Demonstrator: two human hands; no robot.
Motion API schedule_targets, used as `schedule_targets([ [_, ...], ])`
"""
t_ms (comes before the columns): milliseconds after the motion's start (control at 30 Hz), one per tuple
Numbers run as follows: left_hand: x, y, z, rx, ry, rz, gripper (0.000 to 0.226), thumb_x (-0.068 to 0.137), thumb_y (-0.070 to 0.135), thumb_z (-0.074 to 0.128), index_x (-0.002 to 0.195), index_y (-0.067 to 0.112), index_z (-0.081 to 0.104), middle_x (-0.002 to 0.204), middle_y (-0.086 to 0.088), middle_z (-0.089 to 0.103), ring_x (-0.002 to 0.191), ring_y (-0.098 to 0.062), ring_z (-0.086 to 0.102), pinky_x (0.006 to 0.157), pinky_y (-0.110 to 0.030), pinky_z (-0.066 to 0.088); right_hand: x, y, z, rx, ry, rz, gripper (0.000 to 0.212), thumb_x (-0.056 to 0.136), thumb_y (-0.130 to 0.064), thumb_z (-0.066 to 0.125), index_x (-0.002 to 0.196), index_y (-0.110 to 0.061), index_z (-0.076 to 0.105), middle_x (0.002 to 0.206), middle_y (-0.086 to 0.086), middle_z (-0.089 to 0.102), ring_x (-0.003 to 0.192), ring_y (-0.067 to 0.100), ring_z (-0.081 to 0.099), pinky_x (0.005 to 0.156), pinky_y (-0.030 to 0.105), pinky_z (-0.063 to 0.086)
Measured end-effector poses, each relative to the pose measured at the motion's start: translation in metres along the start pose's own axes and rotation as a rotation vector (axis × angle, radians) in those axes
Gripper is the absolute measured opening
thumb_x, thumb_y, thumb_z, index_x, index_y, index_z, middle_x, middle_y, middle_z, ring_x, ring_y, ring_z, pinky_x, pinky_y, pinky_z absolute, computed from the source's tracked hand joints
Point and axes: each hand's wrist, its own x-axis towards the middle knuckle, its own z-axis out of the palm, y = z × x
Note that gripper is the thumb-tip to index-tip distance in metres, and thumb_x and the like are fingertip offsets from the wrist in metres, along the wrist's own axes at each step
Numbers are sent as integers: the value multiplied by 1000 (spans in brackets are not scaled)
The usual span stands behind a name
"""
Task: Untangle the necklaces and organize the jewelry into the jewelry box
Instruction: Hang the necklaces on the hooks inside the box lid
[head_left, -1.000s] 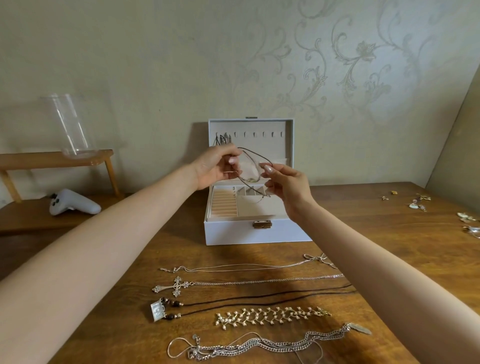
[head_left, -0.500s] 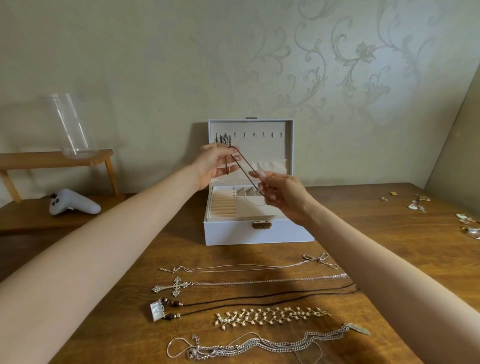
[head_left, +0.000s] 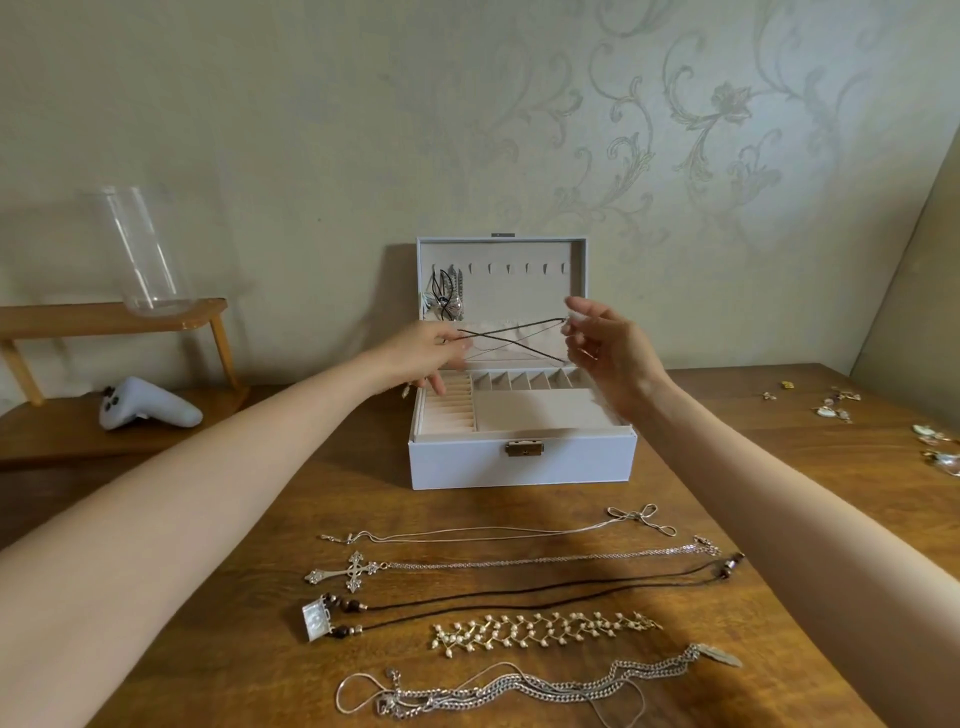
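I hold a thin dark cord necklace (head_left: 511, 340) taut above the open jewelry box (head_left: 522, 460) at the desk's back edge — left hand (head_left: 421, 356) and right hand (head_left: 610, 353) fingers pinching its ends. Light, limp, tangle-prone — best gripped near the clasp.

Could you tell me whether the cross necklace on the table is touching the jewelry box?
Apart. The head view shows the cross necklace lying well in front of the jewelry box, with bare table and another thin necklace between them.
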Motion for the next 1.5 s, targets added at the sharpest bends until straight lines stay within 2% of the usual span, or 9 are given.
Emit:
schedule_targets([
  [167, -2, -7, 0, 98, -70, 75, 30, 92, 26, 58, 117, 9, 58, 88, -2, 71, 58, -8, 60, 52, -16, 48, 6, 1, -15, -307, 100, -109, 37, 76, 15, 50, 84, -16, 67, 59, -1, 49, 56, 10, 40, 56, 17, 35],
  [267, 0, -11, -2, 258, 64, 132, 15, 92, 13, 57, 101, 8, 68, 92, -4, 73, 61, -6, 59, 67, -19, 51, 4, 8, -21, -577, 141, -179, 39, 71, 13, 51, 70, -21, 71, 74, 28, 57, 67, 19, 46, 68, 26, 40],
  [367, -1, -4, 1, 268, 159, 190, 23, 97, 11, 48, 105, 7, 69, 90, 5, 69, 63, -9, 60, 64, -14, 44, -1, 12, -19, -782, 83, -189, 39, 73, 7, 50, 74, -25, 72, 76, 12, 58, 65, 18, 48, 65, 27, 41],
  [500, 0, 8, 9, 249, 145, 256, 25, 98, 13, 45, 103, 7, 68, 87, 8, 63, 59, -6, 59, 66, -17, 43, -9, 18, 2, -928, -35, -303, 34, 75, 2, 59, 96, -23, 69, 103, -3, 62, 91, 12, 56, 80, 30, 49],
  [600, 1, 17, 15, 186, 114, 287, 23, 99, 12, 43, 95, 4, 64, 76, 7, 63, 54, -1, 59, 57, -11, 43, -11, 23, 23, -793, -160, -205, 31, 80, -14, 72, 108, -15, 59, 100, 3, 67, 93, 16, 61, 82, 31, 52],
  [700, 3, 21, 16, 89, 95, 294, 25, 99, 10, 39, 82, 7, 57, 73, -1, 61, 53, -5, 58, 44, -13, 39, -11, 23, 36, -695, -228, -114, 27, 82, -16, 72, 104, -8, 58, 80, 7, 67, 70, 13, 62, 71, 27, 49],
  [833, 0, 18, 7, -71, 63, 250, 32, 100, 7, 35, 73, 11, 52, 71, -7, 60, 50, -1, 58, 49, -12, 43, -8, 11, 26, -575, -240, -78, 15, 88, -18, 64, 82, -4, 67, 62, -6, 61, 59, 7, 49, 61, 18, 44],
  [1000, -4, 8, 4, -278, 58, 99, 35, 102, 12, 33, 74, 4, 52, 67, -12, 59, 45, -4, 59, 53, -17, 50, 1, 0, 9, -244, -144, -31, 25, 90, -20, 59, 67, -11, 57, 58, 0, 50, 57, 14, 51, 68, 25, 48],
  [1500, -15, 1, 8, -64, 4, 94, 36, 96, 33, 49, 94, 6, 73, 70, 3, 57, 53, 4, 49, 46, -6, 32, 4, -9, -12, 160, -148, 54, 17, 92, -23, 51, 81, -14, 60, 58, -4, 53, 62, 11, 56, 81, 27, 43],
])
